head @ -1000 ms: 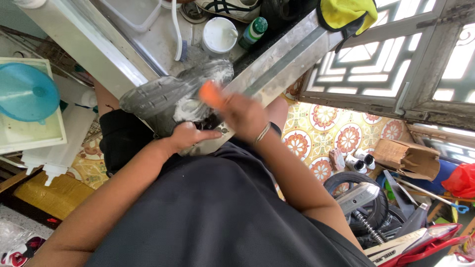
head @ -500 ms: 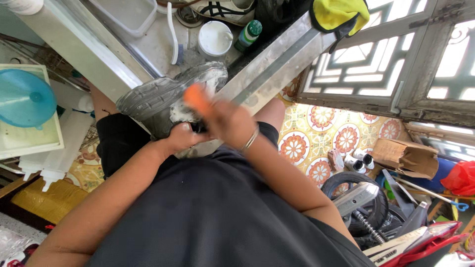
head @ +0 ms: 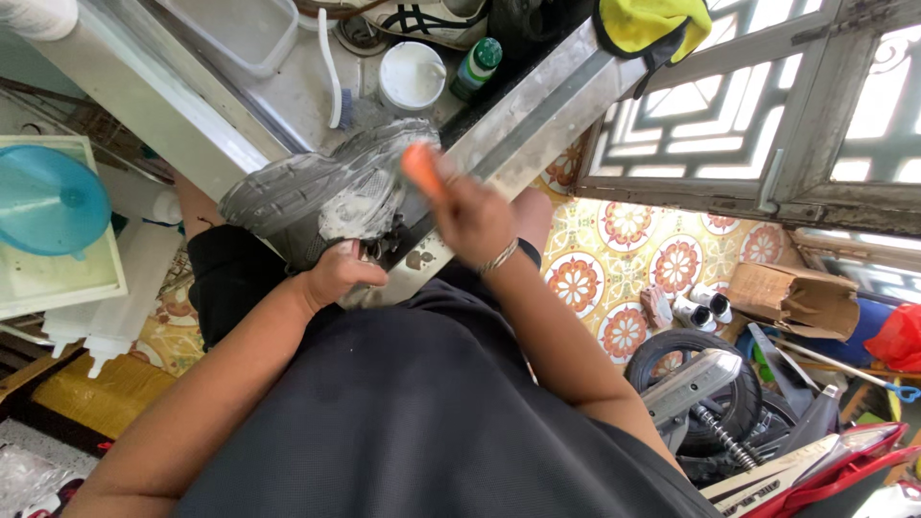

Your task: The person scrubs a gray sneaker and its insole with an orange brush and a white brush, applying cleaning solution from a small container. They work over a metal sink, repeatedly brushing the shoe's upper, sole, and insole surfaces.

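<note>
- My left hand [head: 336, 273] grips the foamy grey shoe [head: 321, 192] at its heel.
- My right hand [head: 470, 216] clasps an orange tool [head: 420, 168], probably a brush; its bristles are blurred.

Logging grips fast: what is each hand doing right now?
Left hand: closed, holding the grey shoe.
Right hand: closed around an orange brush handle.

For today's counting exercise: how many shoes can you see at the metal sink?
2. A grey shoe lies sole-up on the sink's front edge, held by the left hand. A white shoe with dark stripes lies in the sink's far end, cut off; others may be hidden.
</note>
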